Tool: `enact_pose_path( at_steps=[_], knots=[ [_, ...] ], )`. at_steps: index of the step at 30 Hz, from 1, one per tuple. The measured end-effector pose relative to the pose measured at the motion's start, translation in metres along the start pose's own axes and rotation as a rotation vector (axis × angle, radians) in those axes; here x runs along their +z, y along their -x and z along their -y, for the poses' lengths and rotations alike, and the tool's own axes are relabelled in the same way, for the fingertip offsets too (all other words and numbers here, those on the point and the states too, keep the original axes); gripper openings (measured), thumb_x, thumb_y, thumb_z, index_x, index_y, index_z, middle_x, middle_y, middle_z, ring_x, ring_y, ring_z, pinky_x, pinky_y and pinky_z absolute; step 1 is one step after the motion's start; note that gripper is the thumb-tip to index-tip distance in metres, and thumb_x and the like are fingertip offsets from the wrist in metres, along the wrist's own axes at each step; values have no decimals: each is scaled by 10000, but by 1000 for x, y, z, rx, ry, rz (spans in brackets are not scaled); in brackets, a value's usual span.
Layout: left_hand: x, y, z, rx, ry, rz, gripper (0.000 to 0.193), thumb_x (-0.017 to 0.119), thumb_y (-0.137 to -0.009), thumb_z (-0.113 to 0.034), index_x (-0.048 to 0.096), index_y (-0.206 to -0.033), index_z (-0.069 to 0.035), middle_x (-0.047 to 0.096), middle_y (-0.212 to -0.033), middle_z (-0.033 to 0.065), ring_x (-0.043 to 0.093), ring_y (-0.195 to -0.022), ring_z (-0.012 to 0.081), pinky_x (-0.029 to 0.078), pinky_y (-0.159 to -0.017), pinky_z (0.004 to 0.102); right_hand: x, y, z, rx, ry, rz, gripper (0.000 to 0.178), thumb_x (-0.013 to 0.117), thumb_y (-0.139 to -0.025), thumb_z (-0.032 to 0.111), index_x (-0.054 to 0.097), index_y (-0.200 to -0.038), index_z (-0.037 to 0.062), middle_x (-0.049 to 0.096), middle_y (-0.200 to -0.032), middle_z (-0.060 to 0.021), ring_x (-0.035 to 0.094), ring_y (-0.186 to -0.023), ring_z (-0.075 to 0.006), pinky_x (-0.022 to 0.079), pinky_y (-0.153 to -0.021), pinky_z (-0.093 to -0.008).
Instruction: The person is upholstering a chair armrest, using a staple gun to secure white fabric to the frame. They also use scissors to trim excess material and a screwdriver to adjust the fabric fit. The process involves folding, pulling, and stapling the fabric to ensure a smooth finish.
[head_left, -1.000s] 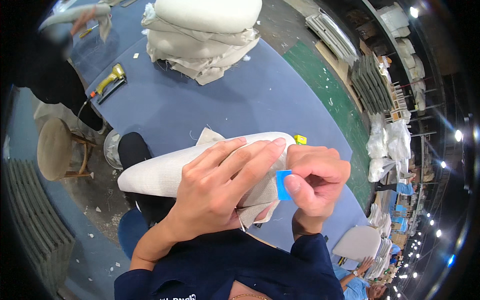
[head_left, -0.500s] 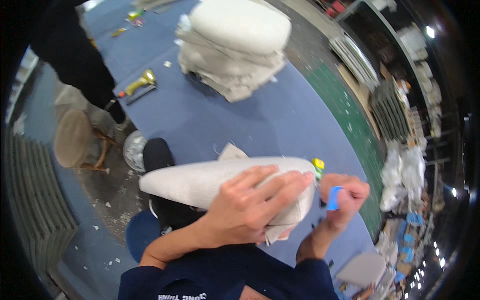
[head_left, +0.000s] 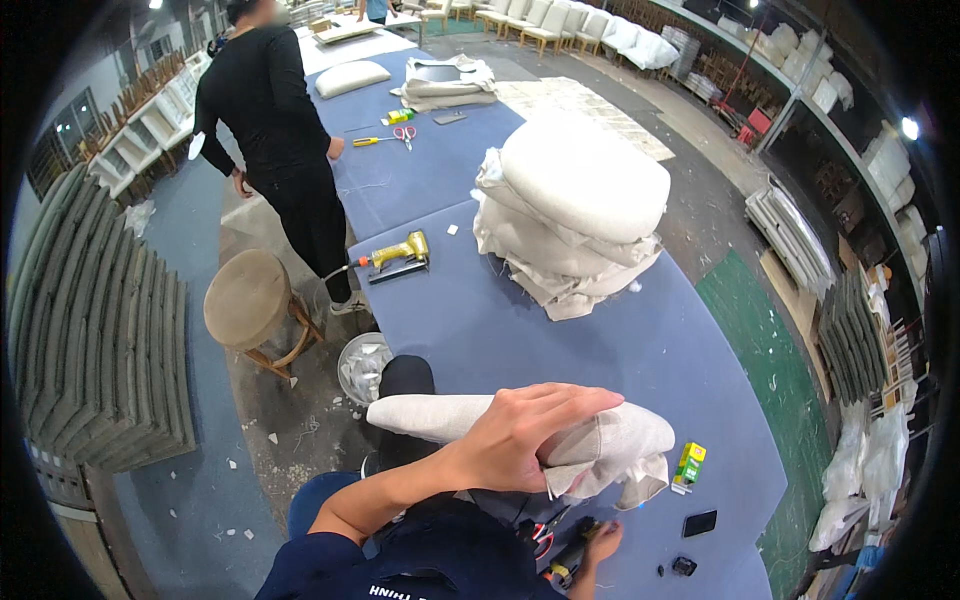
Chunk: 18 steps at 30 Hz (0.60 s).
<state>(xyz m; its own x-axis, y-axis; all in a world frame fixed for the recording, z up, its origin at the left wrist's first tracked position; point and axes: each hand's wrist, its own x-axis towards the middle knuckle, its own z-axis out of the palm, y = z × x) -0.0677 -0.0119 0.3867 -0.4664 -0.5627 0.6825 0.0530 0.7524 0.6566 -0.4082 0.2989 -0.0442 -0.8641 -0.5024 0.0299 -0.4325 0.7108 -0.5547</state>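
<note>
A cream fabric-covered cushion [head_left: 430, 416] stands on edge over my lap at the table's near edge, its loose cloth flap [head_left: 590, 462] hanging toward me. My left hand [head_left: 520, 430] grips it from above, fingers over the top edge and thumb side against the loose fabric. Low at the table edge, my right hand [head_left: 602, 543] is closed at a dark and yellow staple gun [head_left: 566, 562], partly hidden by my body. Red-handled scissors [head_left: 543, 540] lie just left of that tool. Right of the cushion are a yellow-green box [head_left: 689, 466] and a black phone [head_left: 700, 524].
A pile of cream cushions [head_left: 580, 200] stands on the blue table [head_left: 460, 345]. Another yellow staple gun [head_left: 400, 255] lies left of it. A round stool [head_left: 248, 300], a scrap bucket [head_left: 362, 368] and stacked grey panels [head_left: 100, 340] are left. A person in black [head_left: 275, 130] stands beyond.
My right hand has dropped from beside the cushion, where a small blue piece showed at it, to the tool low at the table edge. My left hand stays on the cushion. The view has tilted up.
</note>
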Motion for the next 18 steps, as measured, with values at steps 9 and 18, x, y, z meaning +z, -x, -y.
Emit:
enact_pose_path(
  at_steps=[9,18],
  knots=[
    [0,-24,16,-86,2,31,669,852,-712,-164,611,-1325,-44,718,-1221,141,735,-997,318,586,-827,358,17,93,39,323,383,-220,910,847,-723,178,373,-1493,74,523,-1143,-221,541,-1097,-454,458,-930,-556],
    [-11,-35,45,-86,33,-33,644,819,-740,-132,583,-1336,-81,736,-1153,105,718,-739,223,556,-645,304,-79,29,-27,-7,-44,118,346,775,-737,55,639,-1038,-49,688,-789,-128,671,-713,-256,564,-692,-391]
  ],
)
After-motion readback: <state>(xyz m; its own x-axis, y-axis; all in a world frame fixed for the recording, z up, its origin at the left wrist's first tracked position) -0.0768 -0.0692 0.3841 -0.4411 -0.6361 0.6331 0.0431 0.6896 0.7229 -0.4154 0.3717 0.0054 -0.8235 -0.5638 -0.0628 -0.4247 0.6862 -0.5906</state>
